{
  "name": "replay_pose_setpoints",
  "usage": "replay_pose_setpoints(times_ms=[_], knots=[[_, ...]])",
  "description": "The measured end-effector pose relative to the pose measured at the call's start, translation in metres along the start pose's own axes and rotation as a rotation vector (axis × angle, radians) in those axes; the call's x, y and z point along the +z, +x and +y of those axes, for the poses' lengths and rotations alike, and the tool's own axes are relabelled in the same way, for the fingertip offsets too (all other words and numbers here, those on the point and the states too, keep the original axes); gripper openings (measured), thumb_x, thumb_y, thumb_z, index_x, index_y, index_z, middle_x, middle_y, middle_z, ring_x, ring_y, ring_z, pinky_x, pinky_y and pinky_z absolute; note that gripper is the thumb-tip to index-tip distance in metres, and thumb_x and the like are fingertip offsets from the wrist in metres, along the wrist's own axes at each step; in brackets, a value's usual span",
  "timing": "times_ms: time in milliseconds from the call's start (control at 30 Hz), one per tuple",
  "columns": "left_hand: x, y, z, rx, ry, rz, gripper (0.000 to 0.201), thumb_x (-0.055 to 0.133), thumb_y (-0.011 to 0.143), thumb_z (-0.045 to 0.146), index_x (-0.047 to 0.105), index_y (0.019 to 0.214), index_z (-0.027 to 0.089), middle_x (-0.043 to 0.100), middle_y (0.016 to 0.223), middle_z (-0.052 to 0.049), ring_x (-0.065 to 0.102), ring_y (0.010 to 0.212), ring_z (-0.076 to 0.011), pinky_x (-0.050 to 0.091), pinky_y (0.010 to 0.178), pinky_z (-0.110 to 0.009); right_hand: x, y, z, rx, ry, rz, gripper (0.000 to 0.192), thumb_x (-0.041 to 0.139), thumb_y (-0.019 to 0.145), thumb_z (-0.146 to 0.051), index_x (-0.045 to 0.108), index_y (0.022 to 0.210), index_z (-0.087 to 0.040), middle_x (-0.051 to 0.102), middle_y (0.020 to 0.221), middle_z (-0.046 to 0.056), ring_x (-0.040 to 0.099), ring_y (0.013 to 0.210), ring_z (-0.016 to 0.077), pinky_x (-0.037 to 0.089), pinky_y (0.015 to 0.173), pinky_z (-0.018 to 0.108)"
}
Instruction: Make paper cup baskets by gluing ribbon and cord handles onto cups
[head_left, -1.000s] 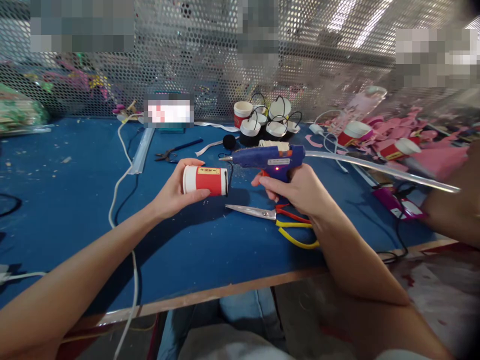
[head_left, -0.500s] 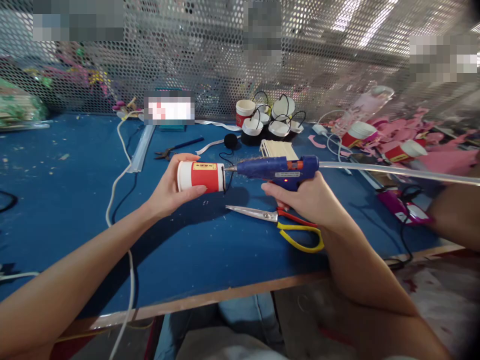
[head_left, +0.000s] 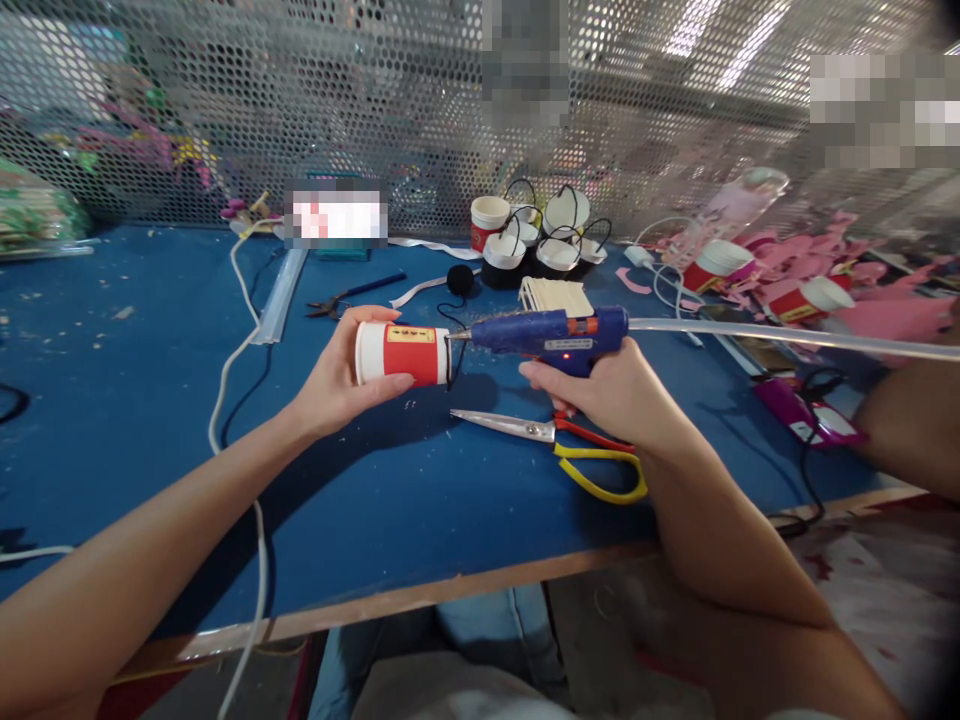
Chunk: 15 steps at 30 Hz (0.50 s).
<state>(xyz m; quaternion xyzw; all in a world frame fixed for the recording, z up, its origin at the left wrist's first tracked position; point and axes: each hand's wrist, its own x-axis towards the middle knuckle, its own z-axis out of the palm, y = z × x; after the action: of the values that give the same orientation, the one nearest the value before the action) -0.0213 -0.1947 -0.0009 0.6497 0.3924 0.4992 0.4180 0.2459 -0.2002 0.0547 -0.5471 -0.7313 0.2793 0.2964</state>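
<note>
My left hand [head_left: 337, 375] is closed round a paper cup [head_left: 412, 365], white with a red band and a yellow label, held on its side above the table. A black cord [head_left: 449, 365] runs along the cup's right end and trails off toward a small black ball of cord [head_left: 460, 280]. In my right hand [head_left: 600, 390] is a blue glue gun [head_left: 525, 332] with a lit red light and a long clear glue stick [head_left: 750, 333] at its back. Its metal nozzle is at the corded end of the cup. Scissors [head_left: 536, 430] with red and yellow handles lie below the gun.
Several cups with black cord loops [head_left: 504, 252] stand at the back beside a stack of pale sticks [head_left: 556, 297]. Pliers [head_left: 330, 303] and clear glue sticks [head_left: 281, 300] lie on the left, near a white cable [head_left: 225, 390]. Pink pieces [head_left: 892, 285] heap at right, near another person's arm [head_left: 911, 425].
The glue gun has shifted slightly left, bringing its nozzle closer to the cup's end. The cup has turned a little in my left hand, and its label faces me more.
</note>
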Motion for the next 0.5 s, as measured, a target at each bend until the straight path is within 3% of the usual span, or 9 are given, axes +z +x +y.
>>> replay_pose_setpoints(times_ms=[500], knots=[[0.0003, -0.0002, 0.0014, -0.005, 0.016, -0.001, 0.059, 0.077, 0.061, 0.030, 0.046, 0.111, 0.025, 0.055, 0.099, -0.003, 0.057, 0.072, -0.0127, 0.049, 0.057, -0.022, -0.0030, -0.0006, 0.0002, -0.045, 0.035, -0.055, 0.031, 0.064, 0.074, -0.046, 0.059, 0.060, -0.018, 0.055, 0.047, -0.002, 0.051, 0.042, 0.0099, 0.043, 0.044, 0.024]])
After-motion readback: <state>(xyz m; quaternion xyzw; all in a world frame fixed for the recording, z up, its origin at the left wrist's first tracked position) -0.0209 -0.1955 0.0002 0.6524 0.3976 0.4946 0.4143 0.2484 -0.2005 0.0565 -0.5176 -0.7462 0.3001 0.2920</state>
